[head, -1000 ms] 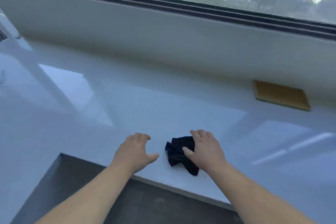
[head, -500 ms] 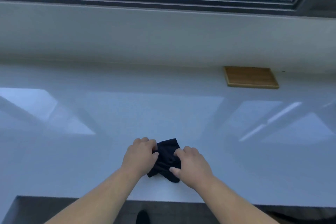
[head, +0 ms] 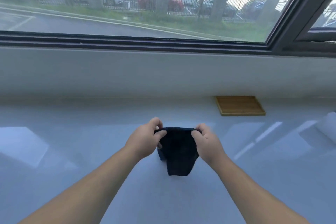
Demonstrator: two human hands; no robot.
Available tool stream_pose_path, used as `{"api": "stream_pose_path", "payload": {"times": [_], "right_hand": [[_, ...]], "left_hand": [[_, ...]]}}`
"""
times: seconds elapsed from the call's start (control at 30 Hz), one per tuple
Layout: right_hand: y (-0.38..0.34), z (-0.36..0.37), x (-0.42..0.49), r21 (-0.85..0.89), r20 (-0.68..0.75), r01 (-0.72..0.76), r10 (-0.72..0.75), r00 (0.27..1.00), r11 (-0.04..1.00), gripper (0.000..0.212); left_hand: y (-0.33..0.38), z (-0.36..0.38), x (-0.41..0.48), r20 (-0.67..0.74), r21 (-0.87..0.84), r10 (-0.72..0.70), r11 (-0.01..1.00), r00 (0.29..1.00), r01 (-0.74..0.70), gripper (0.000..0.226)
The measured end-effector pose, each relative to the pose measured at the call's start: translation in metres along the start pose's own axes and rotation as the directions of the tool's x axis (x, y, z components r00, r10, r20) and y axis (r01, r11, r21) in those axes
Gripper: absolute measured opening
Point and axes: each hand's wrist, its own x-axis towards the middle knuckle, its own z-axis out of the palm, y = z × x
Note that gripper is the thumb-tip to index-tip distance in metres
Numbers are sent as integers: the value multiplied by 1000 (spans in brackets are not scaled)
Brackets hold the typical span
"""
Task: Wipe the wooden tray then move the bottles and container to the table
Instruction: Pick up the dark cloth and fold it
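Note:
A dark blue cloth hangs above the glossy white table, held by its top edge. My left hand pinches the left corner and my right hand pinches the right corner, stretching the edge between them. The cloth's lower end touches or nearly touches the table. A flat wooden tray lies at the back right against the white wall below the window, well beyond my hands. No bottles or container are in view.
A white wall ledge runs along the back of the table under a dark-framed window. A pale, blurred white object sits at the far right edge.
Both hands closed on the crumpled cloth on the table, lifted it and spread its top edge. The view tilted up, showing more window.

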Motion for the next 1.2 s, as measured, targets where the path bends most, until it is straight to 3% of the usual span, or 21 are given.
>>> {"api": "stream_pose_path", "payload": {"times": [0.13,0.2,0.3,0.4,0.57,0.67,0.77,0.87,1.07,1.2], "right_hand": [[-34,-16,20,-36,33,81,-80,996,996,10],[-42,-25,32,-43,74,124,-120,990,991,12],[-38,-44,57,-119,122,147,-133,984,982,18],[-19,-62,84,-269,122,92,-61,991,959,36],[20,-77,115,-392,226,60,33,974,918,50],[39,-81,126,-232,306,-41,113,945,972,52],[62,-77,132,-103,256,-225,244,935,969,55],[85,-63,124,-30,385,-413,391,836,910,60],[86,-33,100,220,662,-495,244,709,841,93],[69,-21,95,288,794,-603,167,585,744,109]], "left_hand": [[5,3,11,49,153,-19,988,999,11,8],[8,11,19,24,125,-79,989,997,75,4],[14,19,36,-68,-173,-186,970,980,172,7],[27,18,48,-73,-475,-250,860,965,187,11],[56,26,61,-151,-536,-334,819,930,207,19],[68,30,61,-93,-554,-392,785,915,279,22],[84,31,57,17,-628,-393,711,919,316,23],[104,27,54,99,-705,-316,647,943,291,28],[115,2,44,172,-908,-297,321,939,268,42],[94,-9,41,188,-935,-355,220,916,278,49]]}}
